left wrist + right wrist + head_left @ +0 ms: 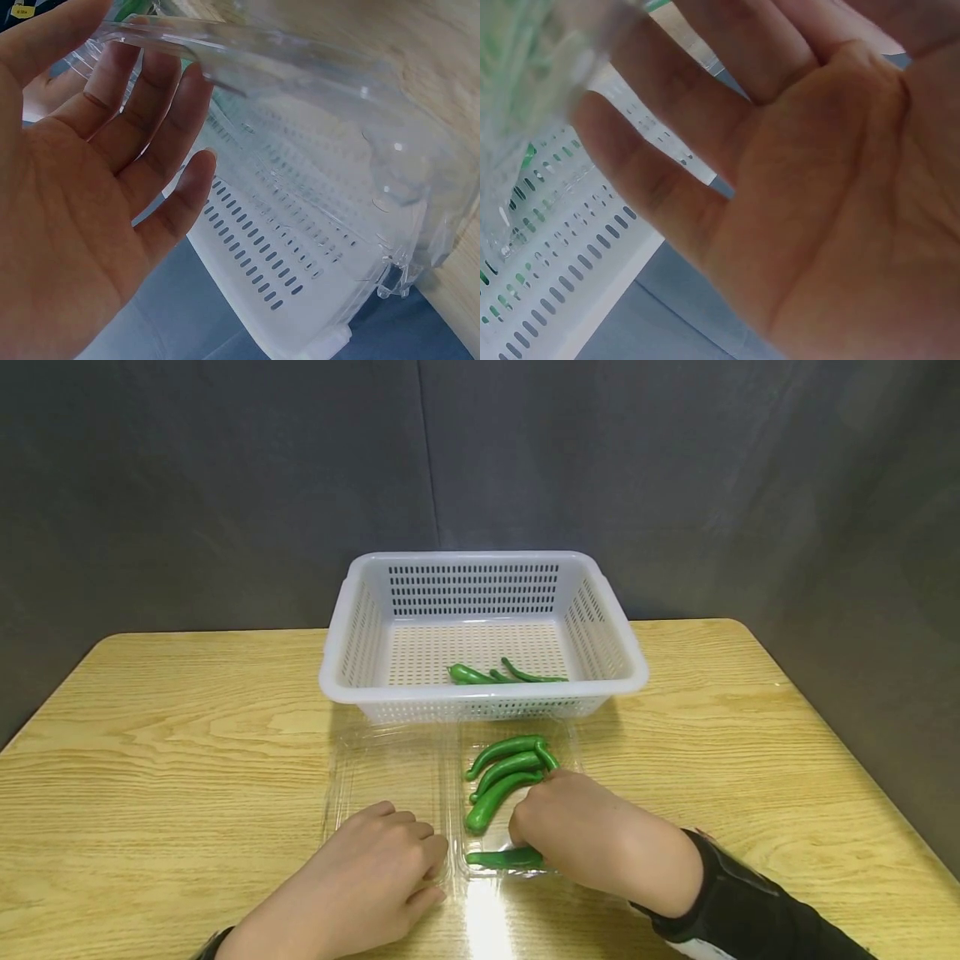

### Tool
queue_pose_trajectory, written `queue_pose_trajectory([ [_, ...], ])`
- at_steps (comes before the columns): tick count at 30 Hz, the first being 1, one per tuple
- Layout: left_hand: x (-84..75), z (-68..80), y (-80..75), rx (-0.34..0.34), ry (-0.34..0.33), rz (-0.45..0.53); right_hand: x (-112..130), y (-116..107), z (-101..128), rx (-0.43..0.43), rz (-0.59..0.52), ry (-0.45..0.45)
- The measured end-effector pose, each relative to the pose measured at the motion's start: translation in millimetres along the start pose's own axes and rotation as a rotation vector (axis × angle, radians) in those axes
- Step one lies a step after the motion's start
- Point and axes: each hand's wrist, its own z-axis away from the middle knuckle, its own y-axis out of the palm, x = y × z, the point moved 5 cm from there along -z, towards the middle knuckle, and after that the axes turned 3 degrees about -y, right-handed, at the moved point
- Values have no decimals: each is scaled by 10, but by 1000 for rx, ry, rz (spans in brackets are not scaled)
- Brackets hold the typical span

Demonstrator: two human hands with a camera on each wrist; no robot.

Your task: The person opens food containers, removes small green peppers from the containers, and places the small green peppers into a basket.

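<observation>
Resting on a wooden table [187,752]: one clear plastic clamshell tray [390,768], opened flat, green peppers [502,772] in its right half. Left hand [367,868] lies on the left half, fingers loosely bent, gripping nothing. Right hand [585,835] covers the near peppers (whether it holds one cannot be told). Beyond, a white perforated basket [360,635] contains more green peppers [495,675]. No legible writing.

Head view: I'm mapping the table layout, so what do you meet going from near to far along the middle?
Left hand and right hand on the clear plastic tray → green peppers in the tray → white basket holding more peppers → grey backdrop.
</observation>
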Motion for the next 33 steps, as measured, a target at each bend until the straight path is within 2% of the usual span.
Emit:
queue_pose_trajectory([
  [10,4,5,1,-6,1,0,13,3,-11,-38,11,-20],
  [20,6,6,-2,-10,-3,-6,24,22,-31,-26,31,-31],
  [33,6,13,-2,-16,-3,-5,-4,3,2,-34,-54,2],
])
